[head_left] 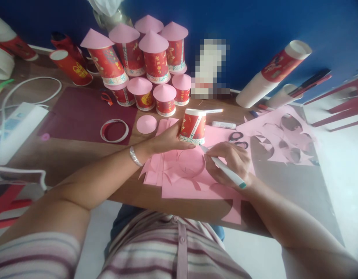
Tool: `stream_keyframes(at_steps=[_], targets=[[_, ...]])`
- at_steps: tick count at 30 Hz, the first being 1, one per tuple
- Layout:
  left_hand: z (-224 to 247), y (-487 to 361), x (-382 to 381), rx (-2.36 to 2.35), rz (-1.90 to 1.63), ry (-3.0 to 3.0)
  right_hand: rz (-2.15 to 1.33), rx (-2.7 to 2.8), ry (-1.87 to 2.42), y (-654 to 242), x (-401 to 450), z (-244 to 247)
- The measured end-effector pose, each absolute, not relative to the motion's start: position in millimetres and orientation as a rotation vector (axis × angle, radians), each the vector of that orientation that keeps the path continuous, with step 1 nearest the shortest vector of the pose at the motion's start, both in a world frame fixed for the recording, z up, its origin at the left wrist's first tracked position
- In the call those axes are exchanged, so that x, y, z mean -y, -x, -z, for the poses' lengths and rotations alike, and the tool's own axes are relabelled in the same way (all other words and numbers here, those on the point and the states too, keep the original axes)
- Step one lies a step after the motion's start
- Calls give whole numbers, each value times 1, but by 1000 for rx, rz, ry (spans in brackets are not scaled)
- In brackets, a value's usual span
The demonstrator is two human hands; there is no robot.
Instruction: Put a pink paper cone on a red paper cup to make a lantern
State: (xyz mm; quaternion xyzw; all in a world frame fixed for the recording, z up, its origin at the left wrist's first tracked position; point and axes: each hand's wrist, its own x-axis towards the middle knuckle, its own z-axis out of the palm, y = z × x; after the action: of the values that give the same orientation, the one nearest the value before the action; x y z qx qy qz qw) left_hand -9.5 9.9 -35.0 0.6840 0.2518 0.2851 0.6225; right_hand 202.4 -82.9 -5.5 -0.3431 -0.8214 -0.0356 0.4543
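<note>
My left hand (pixel 174 138) is closed round a short red paper tube (pixel 193 126) with a white rim, gold motifs and a green wavy pattern along its lower edge. In my right hand (pixel 232 161) is a white marker pen (pixel 229 172) with a green end, its tip pointing at the tube's lower edge. Whether the tip touches the tube I cannot tell. Beneath both hands lie pink paper sheets (pixel 179 190), one with a drawn circle on it. Black-handled scissors (pixel 238 139) rest on the pink paper, right of the tube.
Several red tubes with pink cone tops (pixel 154 58) stand at the back. A paper ring (pixel 114 131) and a pink disc (pixel 146 124) lie left of my hands. Cut pink scraps (pixel 283 135) are at right, beside a tall tube (pixel 273 73). A power strip (pixel 22 128) sits far left.
</note>
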Motion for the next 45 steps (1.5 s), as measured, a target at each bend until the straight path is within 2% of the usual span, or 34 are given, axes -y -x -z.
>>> stream_keyframes(at_steps=[45], targets=[[37, 9, -11, -573, -661, -1548, 192, 2030, 840, -207, 78, 2]])
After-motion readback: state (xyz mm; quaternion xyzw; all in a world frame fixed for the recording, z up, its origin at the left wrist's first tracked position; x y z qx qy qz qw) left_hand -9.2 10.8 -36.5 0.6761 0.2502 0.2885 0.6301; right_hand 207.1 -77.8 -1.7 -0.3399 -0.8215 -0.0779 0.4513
